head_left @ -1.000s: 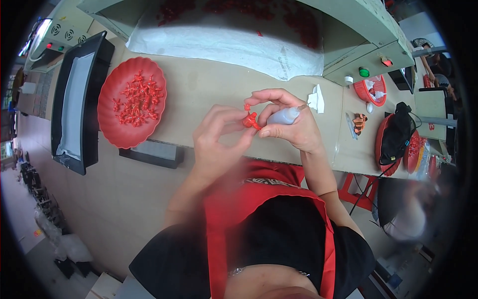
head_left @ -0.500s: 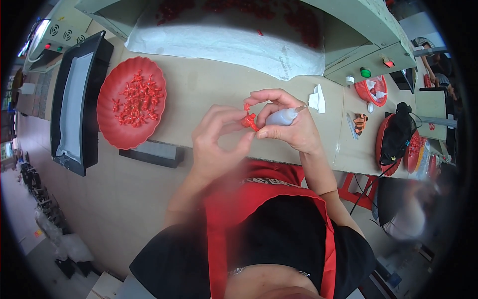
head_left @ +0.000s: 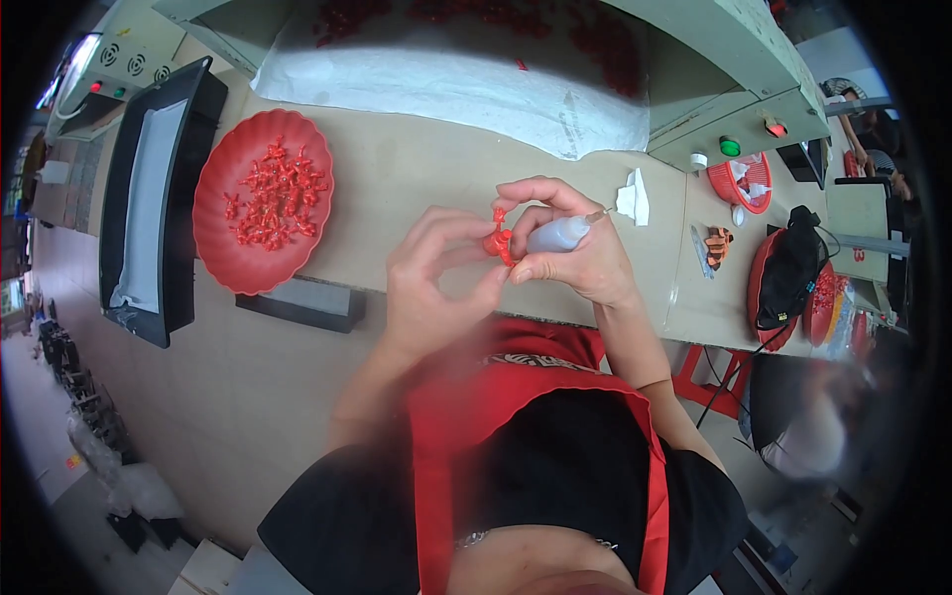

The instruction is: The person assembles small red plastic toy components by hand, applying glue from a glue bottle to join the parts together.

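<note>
Between my two hands is a small red plastic figurine (head_left: 499,241), pinched at its edges. My left hand (head_left: 424,280) is closed on its left side with fingers and thumb. My right hand (head_left: 600,266) grips a small translucent squeeze bottle (head_left: 558,235) in the palm, its thin nozzle pointing away to the right, while its thumb and forefinger touch the figurine's top and bottom ends. Fingers hide part of the figurine. A scalloped red plate (head_left: 213,213) to the left carries a pile of similar small red pieces.
Behind the hands, a white sheet (head_left: 426,94) with red pieces runs inside a pale green machine (head_left: 729,69). A long black tray (head_left: 183,238) stands far left. To the right lie a white tissue (head_left: 633,197), a red basket (head_left: 739,186) and a black bag (head_left: 790,268).
The figurine has turned slightly between my fingers and now sits more upright. Both hands keep nearly the same place, and the bottle stays in my right hand.
</note>
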Tool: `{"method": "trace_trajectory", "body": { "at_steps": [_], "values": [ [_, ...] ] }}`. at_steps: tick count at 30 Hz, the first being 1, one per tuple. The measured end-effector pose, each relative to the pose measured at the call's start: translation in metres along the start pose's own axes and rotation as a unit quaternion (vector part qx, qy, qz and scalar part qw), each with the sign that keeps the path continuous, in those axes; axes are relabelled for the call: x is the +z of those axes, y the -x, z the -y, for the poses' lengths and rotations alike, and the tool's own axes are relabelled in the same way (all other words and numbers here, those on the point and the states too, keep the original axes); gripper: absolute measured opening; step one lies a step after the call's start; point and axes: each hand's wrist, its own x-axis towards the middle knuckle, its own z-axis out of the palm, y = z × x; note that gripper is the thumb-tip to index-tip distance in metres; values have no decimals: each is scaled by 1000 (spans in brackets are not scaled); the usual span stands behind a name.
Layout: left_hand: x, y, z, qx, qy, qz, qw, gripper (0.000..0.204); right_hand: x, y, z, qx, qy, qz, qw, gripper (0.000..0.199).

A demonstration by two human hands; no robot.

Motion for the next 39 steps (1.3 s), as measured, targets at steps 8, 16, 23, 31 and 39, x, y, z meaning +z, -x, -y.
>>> {"method": "trace_trajectory", "body": {
  "at_steps": [8,16,23,31,39],
  "values": [
    [0,2,6,-37,82,1,996,35,7,1,4,-19,27,-22,999,65],
    [-17,-1,25,-217,393,51,892,26,12,5,4,-40,56,-61,996,55],
    [-15,3,59,-280,665,48,691,38,14,6,4,-129,156,-80,976,43],
    [-11,0,54,-306,700,51,644,36,13,6,2,-142,159,-91,973,38],
    [-10,0,54,-299,680,44,668,38,16,7,3,-156,184,-101,965,36]
  ]
}}
